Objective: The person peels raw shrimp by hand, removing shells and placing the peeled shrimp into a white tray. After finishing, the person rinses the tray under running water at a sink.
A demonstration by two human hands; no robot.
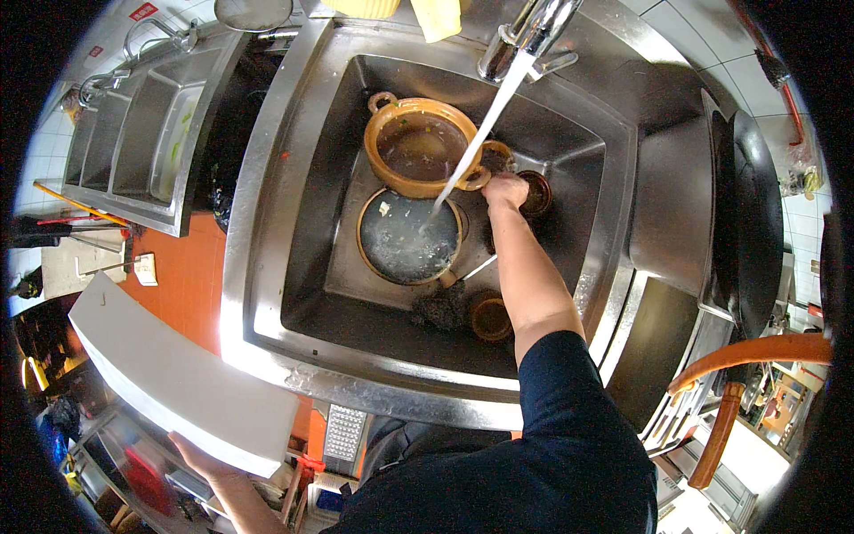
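My right hand (505, 191) reaches into a steel sink, fingers curled downward beside the loop handle (476, 179) of a tan clay pot (423, 143). What its fingers grip is hidden. Cloudy water with food scraps stands in the pot. In front of it a round dark-surfaced vessel or lid (410, 237) with a tan rim lies under the running water (490, 123). Small brown bowls (536, 193) sit around my right hand. Low at the left, my left hand (200, 459) grips the lower edge of a large thick white board (187, 380).
A chrome faucet (534, 33) pours from the sink's back edge. A dark scouring pad (440, 306) and another small brown bowl (492, 319) lie near the sink's front. Large black woks (750, 220) stand at right, by a curved orange-brown handle (747, 357). Other steel sinks (143, 153) are at left.
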